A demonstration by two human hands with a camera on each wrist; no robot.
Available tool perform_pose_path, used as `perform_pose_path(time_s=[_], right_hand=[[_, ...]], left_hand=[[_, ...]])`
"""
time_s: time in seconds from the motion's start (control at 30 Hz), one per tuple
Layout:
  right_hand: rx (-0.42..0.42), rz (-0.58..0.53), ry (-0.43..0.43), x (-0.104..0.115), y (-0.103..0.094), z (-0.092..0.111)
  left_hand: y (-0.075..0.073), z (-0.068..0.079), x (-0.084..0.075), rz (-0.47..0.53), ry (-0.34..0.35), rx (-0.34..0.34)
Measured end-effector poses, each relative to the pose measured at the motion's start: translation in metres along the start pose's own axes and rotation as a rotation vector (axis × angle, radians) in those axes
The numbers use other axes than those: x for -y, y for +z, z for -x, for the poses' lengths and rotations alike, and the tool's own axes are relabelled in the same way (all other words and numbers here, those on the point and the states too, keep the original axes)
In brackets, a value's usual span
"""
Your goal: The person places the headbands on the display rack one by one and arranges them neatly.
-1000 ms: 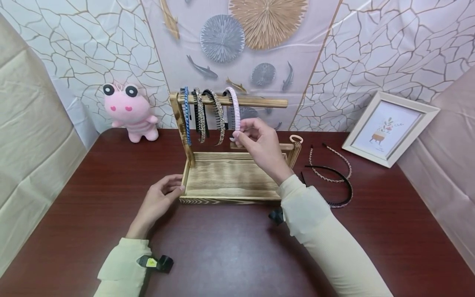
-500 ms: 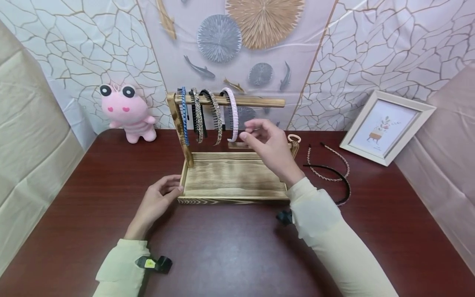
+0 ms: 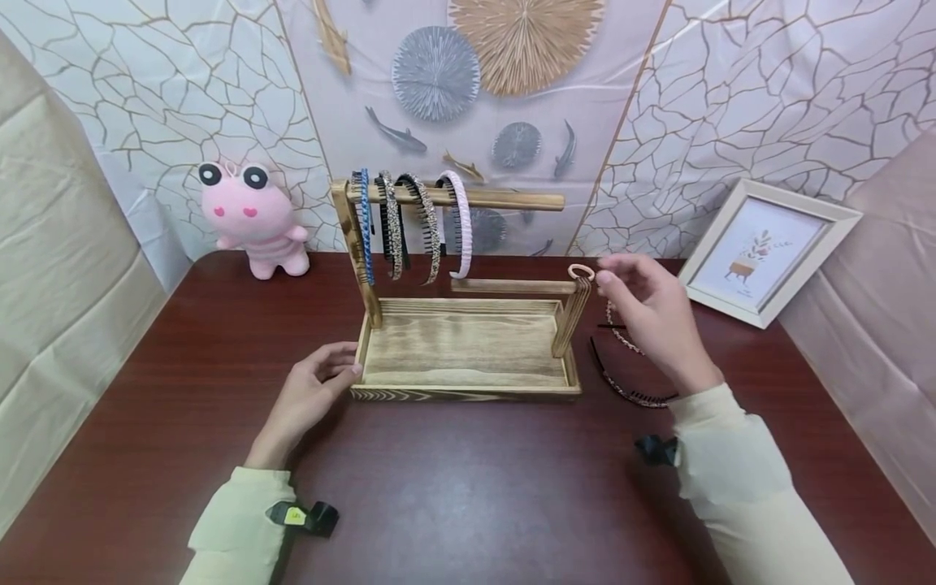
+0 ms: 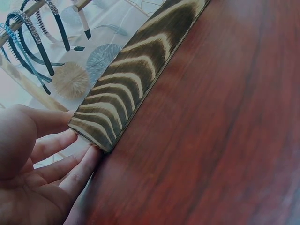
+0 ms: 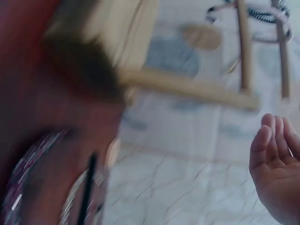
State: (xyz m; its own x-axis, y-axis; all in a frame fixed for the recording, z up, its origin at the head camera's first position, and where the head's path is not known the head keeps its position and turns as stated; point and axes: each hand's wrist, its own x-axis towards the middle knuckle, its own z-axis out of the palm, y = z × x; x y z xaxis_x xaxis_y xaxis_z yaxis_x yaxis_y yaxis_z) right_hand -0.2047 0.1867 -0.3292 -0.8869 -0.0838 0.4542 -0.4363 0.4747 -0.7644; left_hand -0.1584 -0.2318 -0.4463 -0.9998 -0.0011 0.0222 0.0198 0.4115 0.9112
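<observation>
Currently, in the head view, your left hand (image 3: 310, 398) lies at the left end of the wooden tray (image 3: 468, 396), fingers loosely bent, tips against its edge. Your right hand (image 3: 651, 317) hovers past the tray's other end, fingers relaxed, thumb slightly apart, just beside the pink ring (image 3: 581, 271) at the top of the short post (image 3: 573, 321). Near it on the table (image 3: 453, 504), partly covered by your hand, lie a beaded headband (image 3: 623, 339) and a dark headband (image 3: 629, 394). On the upper bar (image 3: 515, 200), a blue headband (image 3: 366, 227), two glittery headbands (image 3: 395, 236) and a pale pink headband (image 3: 465, 227) hang toward the left, leaving bare wood to the free right end. The lower bar (image 3: 512, 287) ends freely at its left. A picture frame (image 3: 768, 248) bounds your right side

In the left wrist view, your fingertips meet the tray's corner; the table stretches wide beyond its long edge

In the right wrist view, blurred, your right fingers sit close together, nearly straight, apart from the post
</observation>
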Motion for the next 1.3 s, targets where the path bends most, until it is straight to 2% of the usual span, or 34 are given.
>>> perform_pose_path(time_s=[0.17,0.33,0.53,0.73,0.97,1.3], right_hand=[[0.075,0.273,0.035,-0.033,-0.027,0.021],[0.198,0.412,0.078,-0.067,-0.054,0.040],[0.289,0.436,0.116,-0.100,-0.083,0.056],[0.373,0.419,0.128,-0.118,-0.101,0.063],[0.484,0.443,0.145,-0.128,-0.108,0.063],[0.514,0.435,0.077,-0.137,-0.108,0.061]], left_hand=[[0.000,0.000,0.000,-0.005,0.007,-0.002],[0.000,0.000,0.000,-0.008,0.013,-0.007],[0.000,0.001,-0.002,-0.019,0.007,-0.006],[-0.001,0.002,-0.002,-0.028,0.000,0.001],[0.001,0.001,-0.001,-0.022,0.011,-0.003],[0.000,0.002,-0.002,-0.037,0.004,-0.001]])
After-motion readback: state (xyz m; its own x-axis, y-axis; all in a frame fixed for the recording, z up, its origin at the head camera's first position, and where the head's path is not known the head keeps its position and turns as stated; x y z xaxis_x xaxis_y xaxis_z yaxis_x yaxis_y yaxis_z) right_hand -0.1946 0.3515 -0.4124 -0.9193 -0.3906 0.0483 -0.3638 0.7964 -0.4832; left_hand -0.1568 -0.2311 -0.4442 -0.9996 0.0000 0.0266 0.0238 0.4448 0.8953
